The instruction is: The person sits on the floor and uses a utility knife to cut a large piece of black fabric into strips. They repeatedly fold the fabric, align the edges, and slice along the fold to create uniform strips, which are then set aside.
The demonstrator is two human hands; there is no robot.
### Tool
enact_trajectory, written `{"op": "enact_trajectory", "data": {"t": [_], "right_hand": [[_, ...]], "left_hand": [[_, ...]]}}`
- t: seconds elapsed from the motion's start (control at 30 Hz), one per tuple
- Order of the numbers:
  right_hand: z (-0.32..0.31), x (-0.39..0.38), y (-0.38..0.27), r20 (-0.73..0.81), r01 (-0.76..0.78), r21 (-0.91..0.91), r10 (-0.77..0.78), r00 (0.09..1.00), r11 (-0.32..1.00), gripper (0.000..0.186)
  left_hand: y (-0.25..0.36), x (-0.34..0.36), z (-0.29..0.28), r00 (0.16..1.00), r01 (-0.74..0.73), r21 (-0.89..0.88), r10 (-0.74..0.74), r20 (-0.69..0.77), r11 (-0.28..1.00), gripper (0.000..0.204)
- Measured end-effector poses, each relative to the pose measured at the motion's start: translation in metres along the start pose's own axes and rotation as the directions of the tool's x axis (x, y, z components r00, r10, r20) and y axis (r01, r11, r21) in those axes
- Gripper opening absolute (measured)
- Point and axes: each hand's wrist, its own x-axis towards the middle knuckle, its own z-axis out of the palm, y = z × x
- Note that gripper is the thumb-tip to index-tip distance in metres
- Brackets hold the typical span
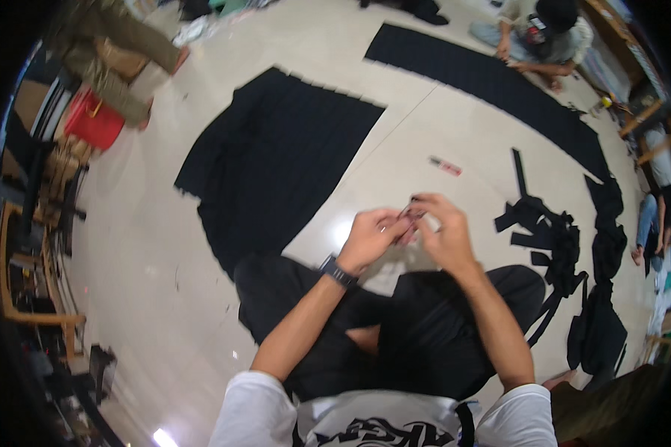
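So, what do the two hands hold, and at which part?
Both hands meet on one small thin dark object. The left hand and the right hand pinch it with the fingertips. It is too small to identify, and the exact part held cannot be told.

Small dark object [410, 209] pinched between both hands too tiny to identify, far seated person [540, 33] cut off by the top edge, left chairs [30, 246] lost in the dark rim

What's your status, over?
Left hand and right hand together above the lap, both pinching a small thin dark item; what it is, can't tell. Black cloth flat on floor ahead, strips at right. Nothing blocking the hands.
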Motion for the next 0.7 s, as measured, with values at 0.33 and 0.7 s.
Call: {"op": "enact_trajectory", "data": {"t": [0.33,0.7], "right_hand": [[0.010,-0.019,-0.016,0.198,-0.036,0.034,0.029,0.980,0.999,0.018],[-0.201,-0.071,-0.041,0.153,-0.567,-0.098,0.575,0.803,0.818,0.007]], "left_hand": [[0.024,-0.019,-0.026,0.984,0.151,-0.068,-0.144,0.104,0.986,0.031],[0.004,0.017,-0.104,0.992,0.093,0.381,-0.053,-0.112,0.920,0.036]]}}
